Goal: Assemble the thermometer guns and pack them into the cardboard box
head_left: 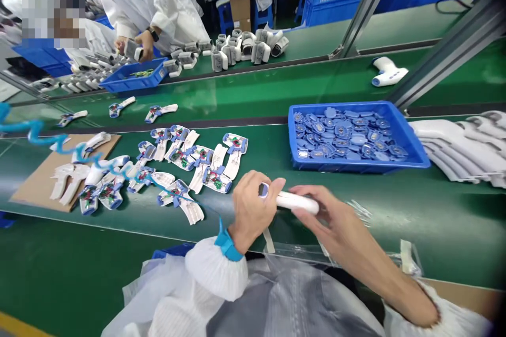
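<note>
Well left of the two grips, a brown cardboard sheet (35, 189) lay on the green conveyor counter (395, 210), with pale housing pieces (69, 179) on it. A coiled blue cord (37, 131) crossed above them and ran to a blue wrist strap (227, 246) on the person's left wrist. Far ahead and left of the grips, a co-worker's hands (144, 45) held a pale housing above a blue crate (132, 76) on a farther belt.

Just ahead and left of the grips lay a loose spread of open white housing halves (197, 160), many touching one another, with small circuit boards and coloured wires showing on them. The left grip (253, 210) was closed around one end of a white thermometer housing (298, 201), with a small window (263, 189) showing near its fingers. The right grip (316, 210) was closed on the other end, its fingers curled over the barrel, so that the housing lay level between the two hands, above the counter's near edge.

Ahead and right of the grips sat a blue plastic tray (395, 116) heaped with flat blue parts (343, 137) - the tray well apart from both hands. Farther right, white housing shells (458, 147) lay stacked and overlapping at the counter's edge, and a finished-looking white thermometer (389, 71) lay on the far belt.
</note>
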`<state>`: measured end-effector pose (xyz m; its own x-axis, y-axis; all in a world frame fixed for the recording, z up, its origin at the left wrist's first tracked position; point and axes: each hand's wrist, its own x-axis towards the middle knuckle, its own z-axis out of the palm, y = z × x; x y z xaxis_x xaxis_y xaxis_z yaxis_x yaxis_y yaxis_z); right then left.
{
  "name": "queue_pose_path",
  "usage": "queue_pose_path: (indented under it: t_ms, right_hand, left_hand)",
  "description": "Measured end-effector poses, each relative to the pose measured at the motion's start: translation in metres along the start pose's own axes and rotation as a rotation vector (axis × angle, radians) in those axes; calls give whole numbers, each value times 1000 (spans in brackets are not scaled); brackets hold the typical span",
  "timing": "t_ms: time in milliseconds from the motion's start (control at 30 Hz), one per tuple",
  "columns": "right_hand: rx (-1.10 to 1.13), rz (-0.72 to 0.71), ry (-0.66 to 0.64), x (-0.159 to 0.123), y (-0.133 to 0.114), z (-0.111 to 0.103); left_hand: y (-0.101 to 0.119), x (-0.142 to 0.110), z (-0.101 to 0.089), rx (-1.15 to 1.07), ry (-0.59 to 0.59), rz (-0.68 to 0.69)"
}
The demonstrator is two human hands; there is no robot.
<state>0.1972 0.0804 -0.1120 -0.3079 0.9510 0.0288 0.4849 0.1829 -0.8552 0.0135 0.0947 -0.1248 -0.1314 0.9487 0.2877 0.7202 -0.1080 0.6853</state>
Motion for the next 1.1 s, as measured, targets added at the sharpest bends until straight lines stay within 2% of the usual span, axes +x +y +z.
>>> queue_pose_path:
  t_ms: [33, 100, 167, 200, 233, 300, 367, 433, 467, 533, 600, 667, 700, 767, 833, 933, 1000, 1033, 1100]
  right_hand:
    - [-42, -46, -16, -2, -1, 6]
    - [-108, -137, 38, -6, -3, 17]
    - [-106, -156, 123, -9, -5, 24]
    - [-77, -113, 129, -9, -6, 24]
    - [-22, -28, 107, -9, -7, 22]
    - [167, 261, -7, -7, -7, 14]
    - [408, 574, -155, -2, -6, 7]
    - [578, 734, -283, 2, -3, 7]
    - [587, 727, -318, 4, -1, 10]
    - [421, 542, -313, 5, 1, 22]
    - [81, 256, -211, 3, 2, 37]
    - [-229, 41, -87, 0, 3, 48]
    - [-311, -9, -43, -2, 4, 50]
    - [-301, -29, -30, -3, 8, 46]
    - [-142, 24, -73, -4, 14, 33]
    - [60, 150, -120, -2, 24, 9]
    - [77, 158, -124, -1, 30, -2]
    - [55, 130, -117, -1, 34, -6]
    - [-14, 23, -37, -3, 44, -10]
  left_hand:
    - [-2, 1, 6, -1, 29, -16]
    - [-3, 5, 13, 15, 27, 8]
    - [-2, 9, 11, 17, -36, 25]
    - [0, 10, 7, 0, -87, 25]
    - [1, 10, 1, -30, -127, 25]
    - [2, 7, -9, -139, -142, 53]
    - [1, 1, -11, -306, -43, 38]
    - [-4, -3, -3, -457, 102, -78]
    - [-7, -3, 5, -495, 159, -149]
    - [-13, 1, 21, -460, 237, -238]
    - [-17, 9, 33, -326, 263, -251]
    - [-18, 17, 40, -205, 261, -256]
    - [-17, 21, 40, -170, 261, -262]
    - [-12, 25, 36, -183, 226, -252]
    - [-5, 25, 24, -335, 81, -205]
    - [1, 16, -3, -602, -284, -103]
    - [-2, 11, -23, -579, -463, -73]
    - [-5, 13, -33, -517, -514, -74]
    - [-17, 28, -50, -394, -500, -126]
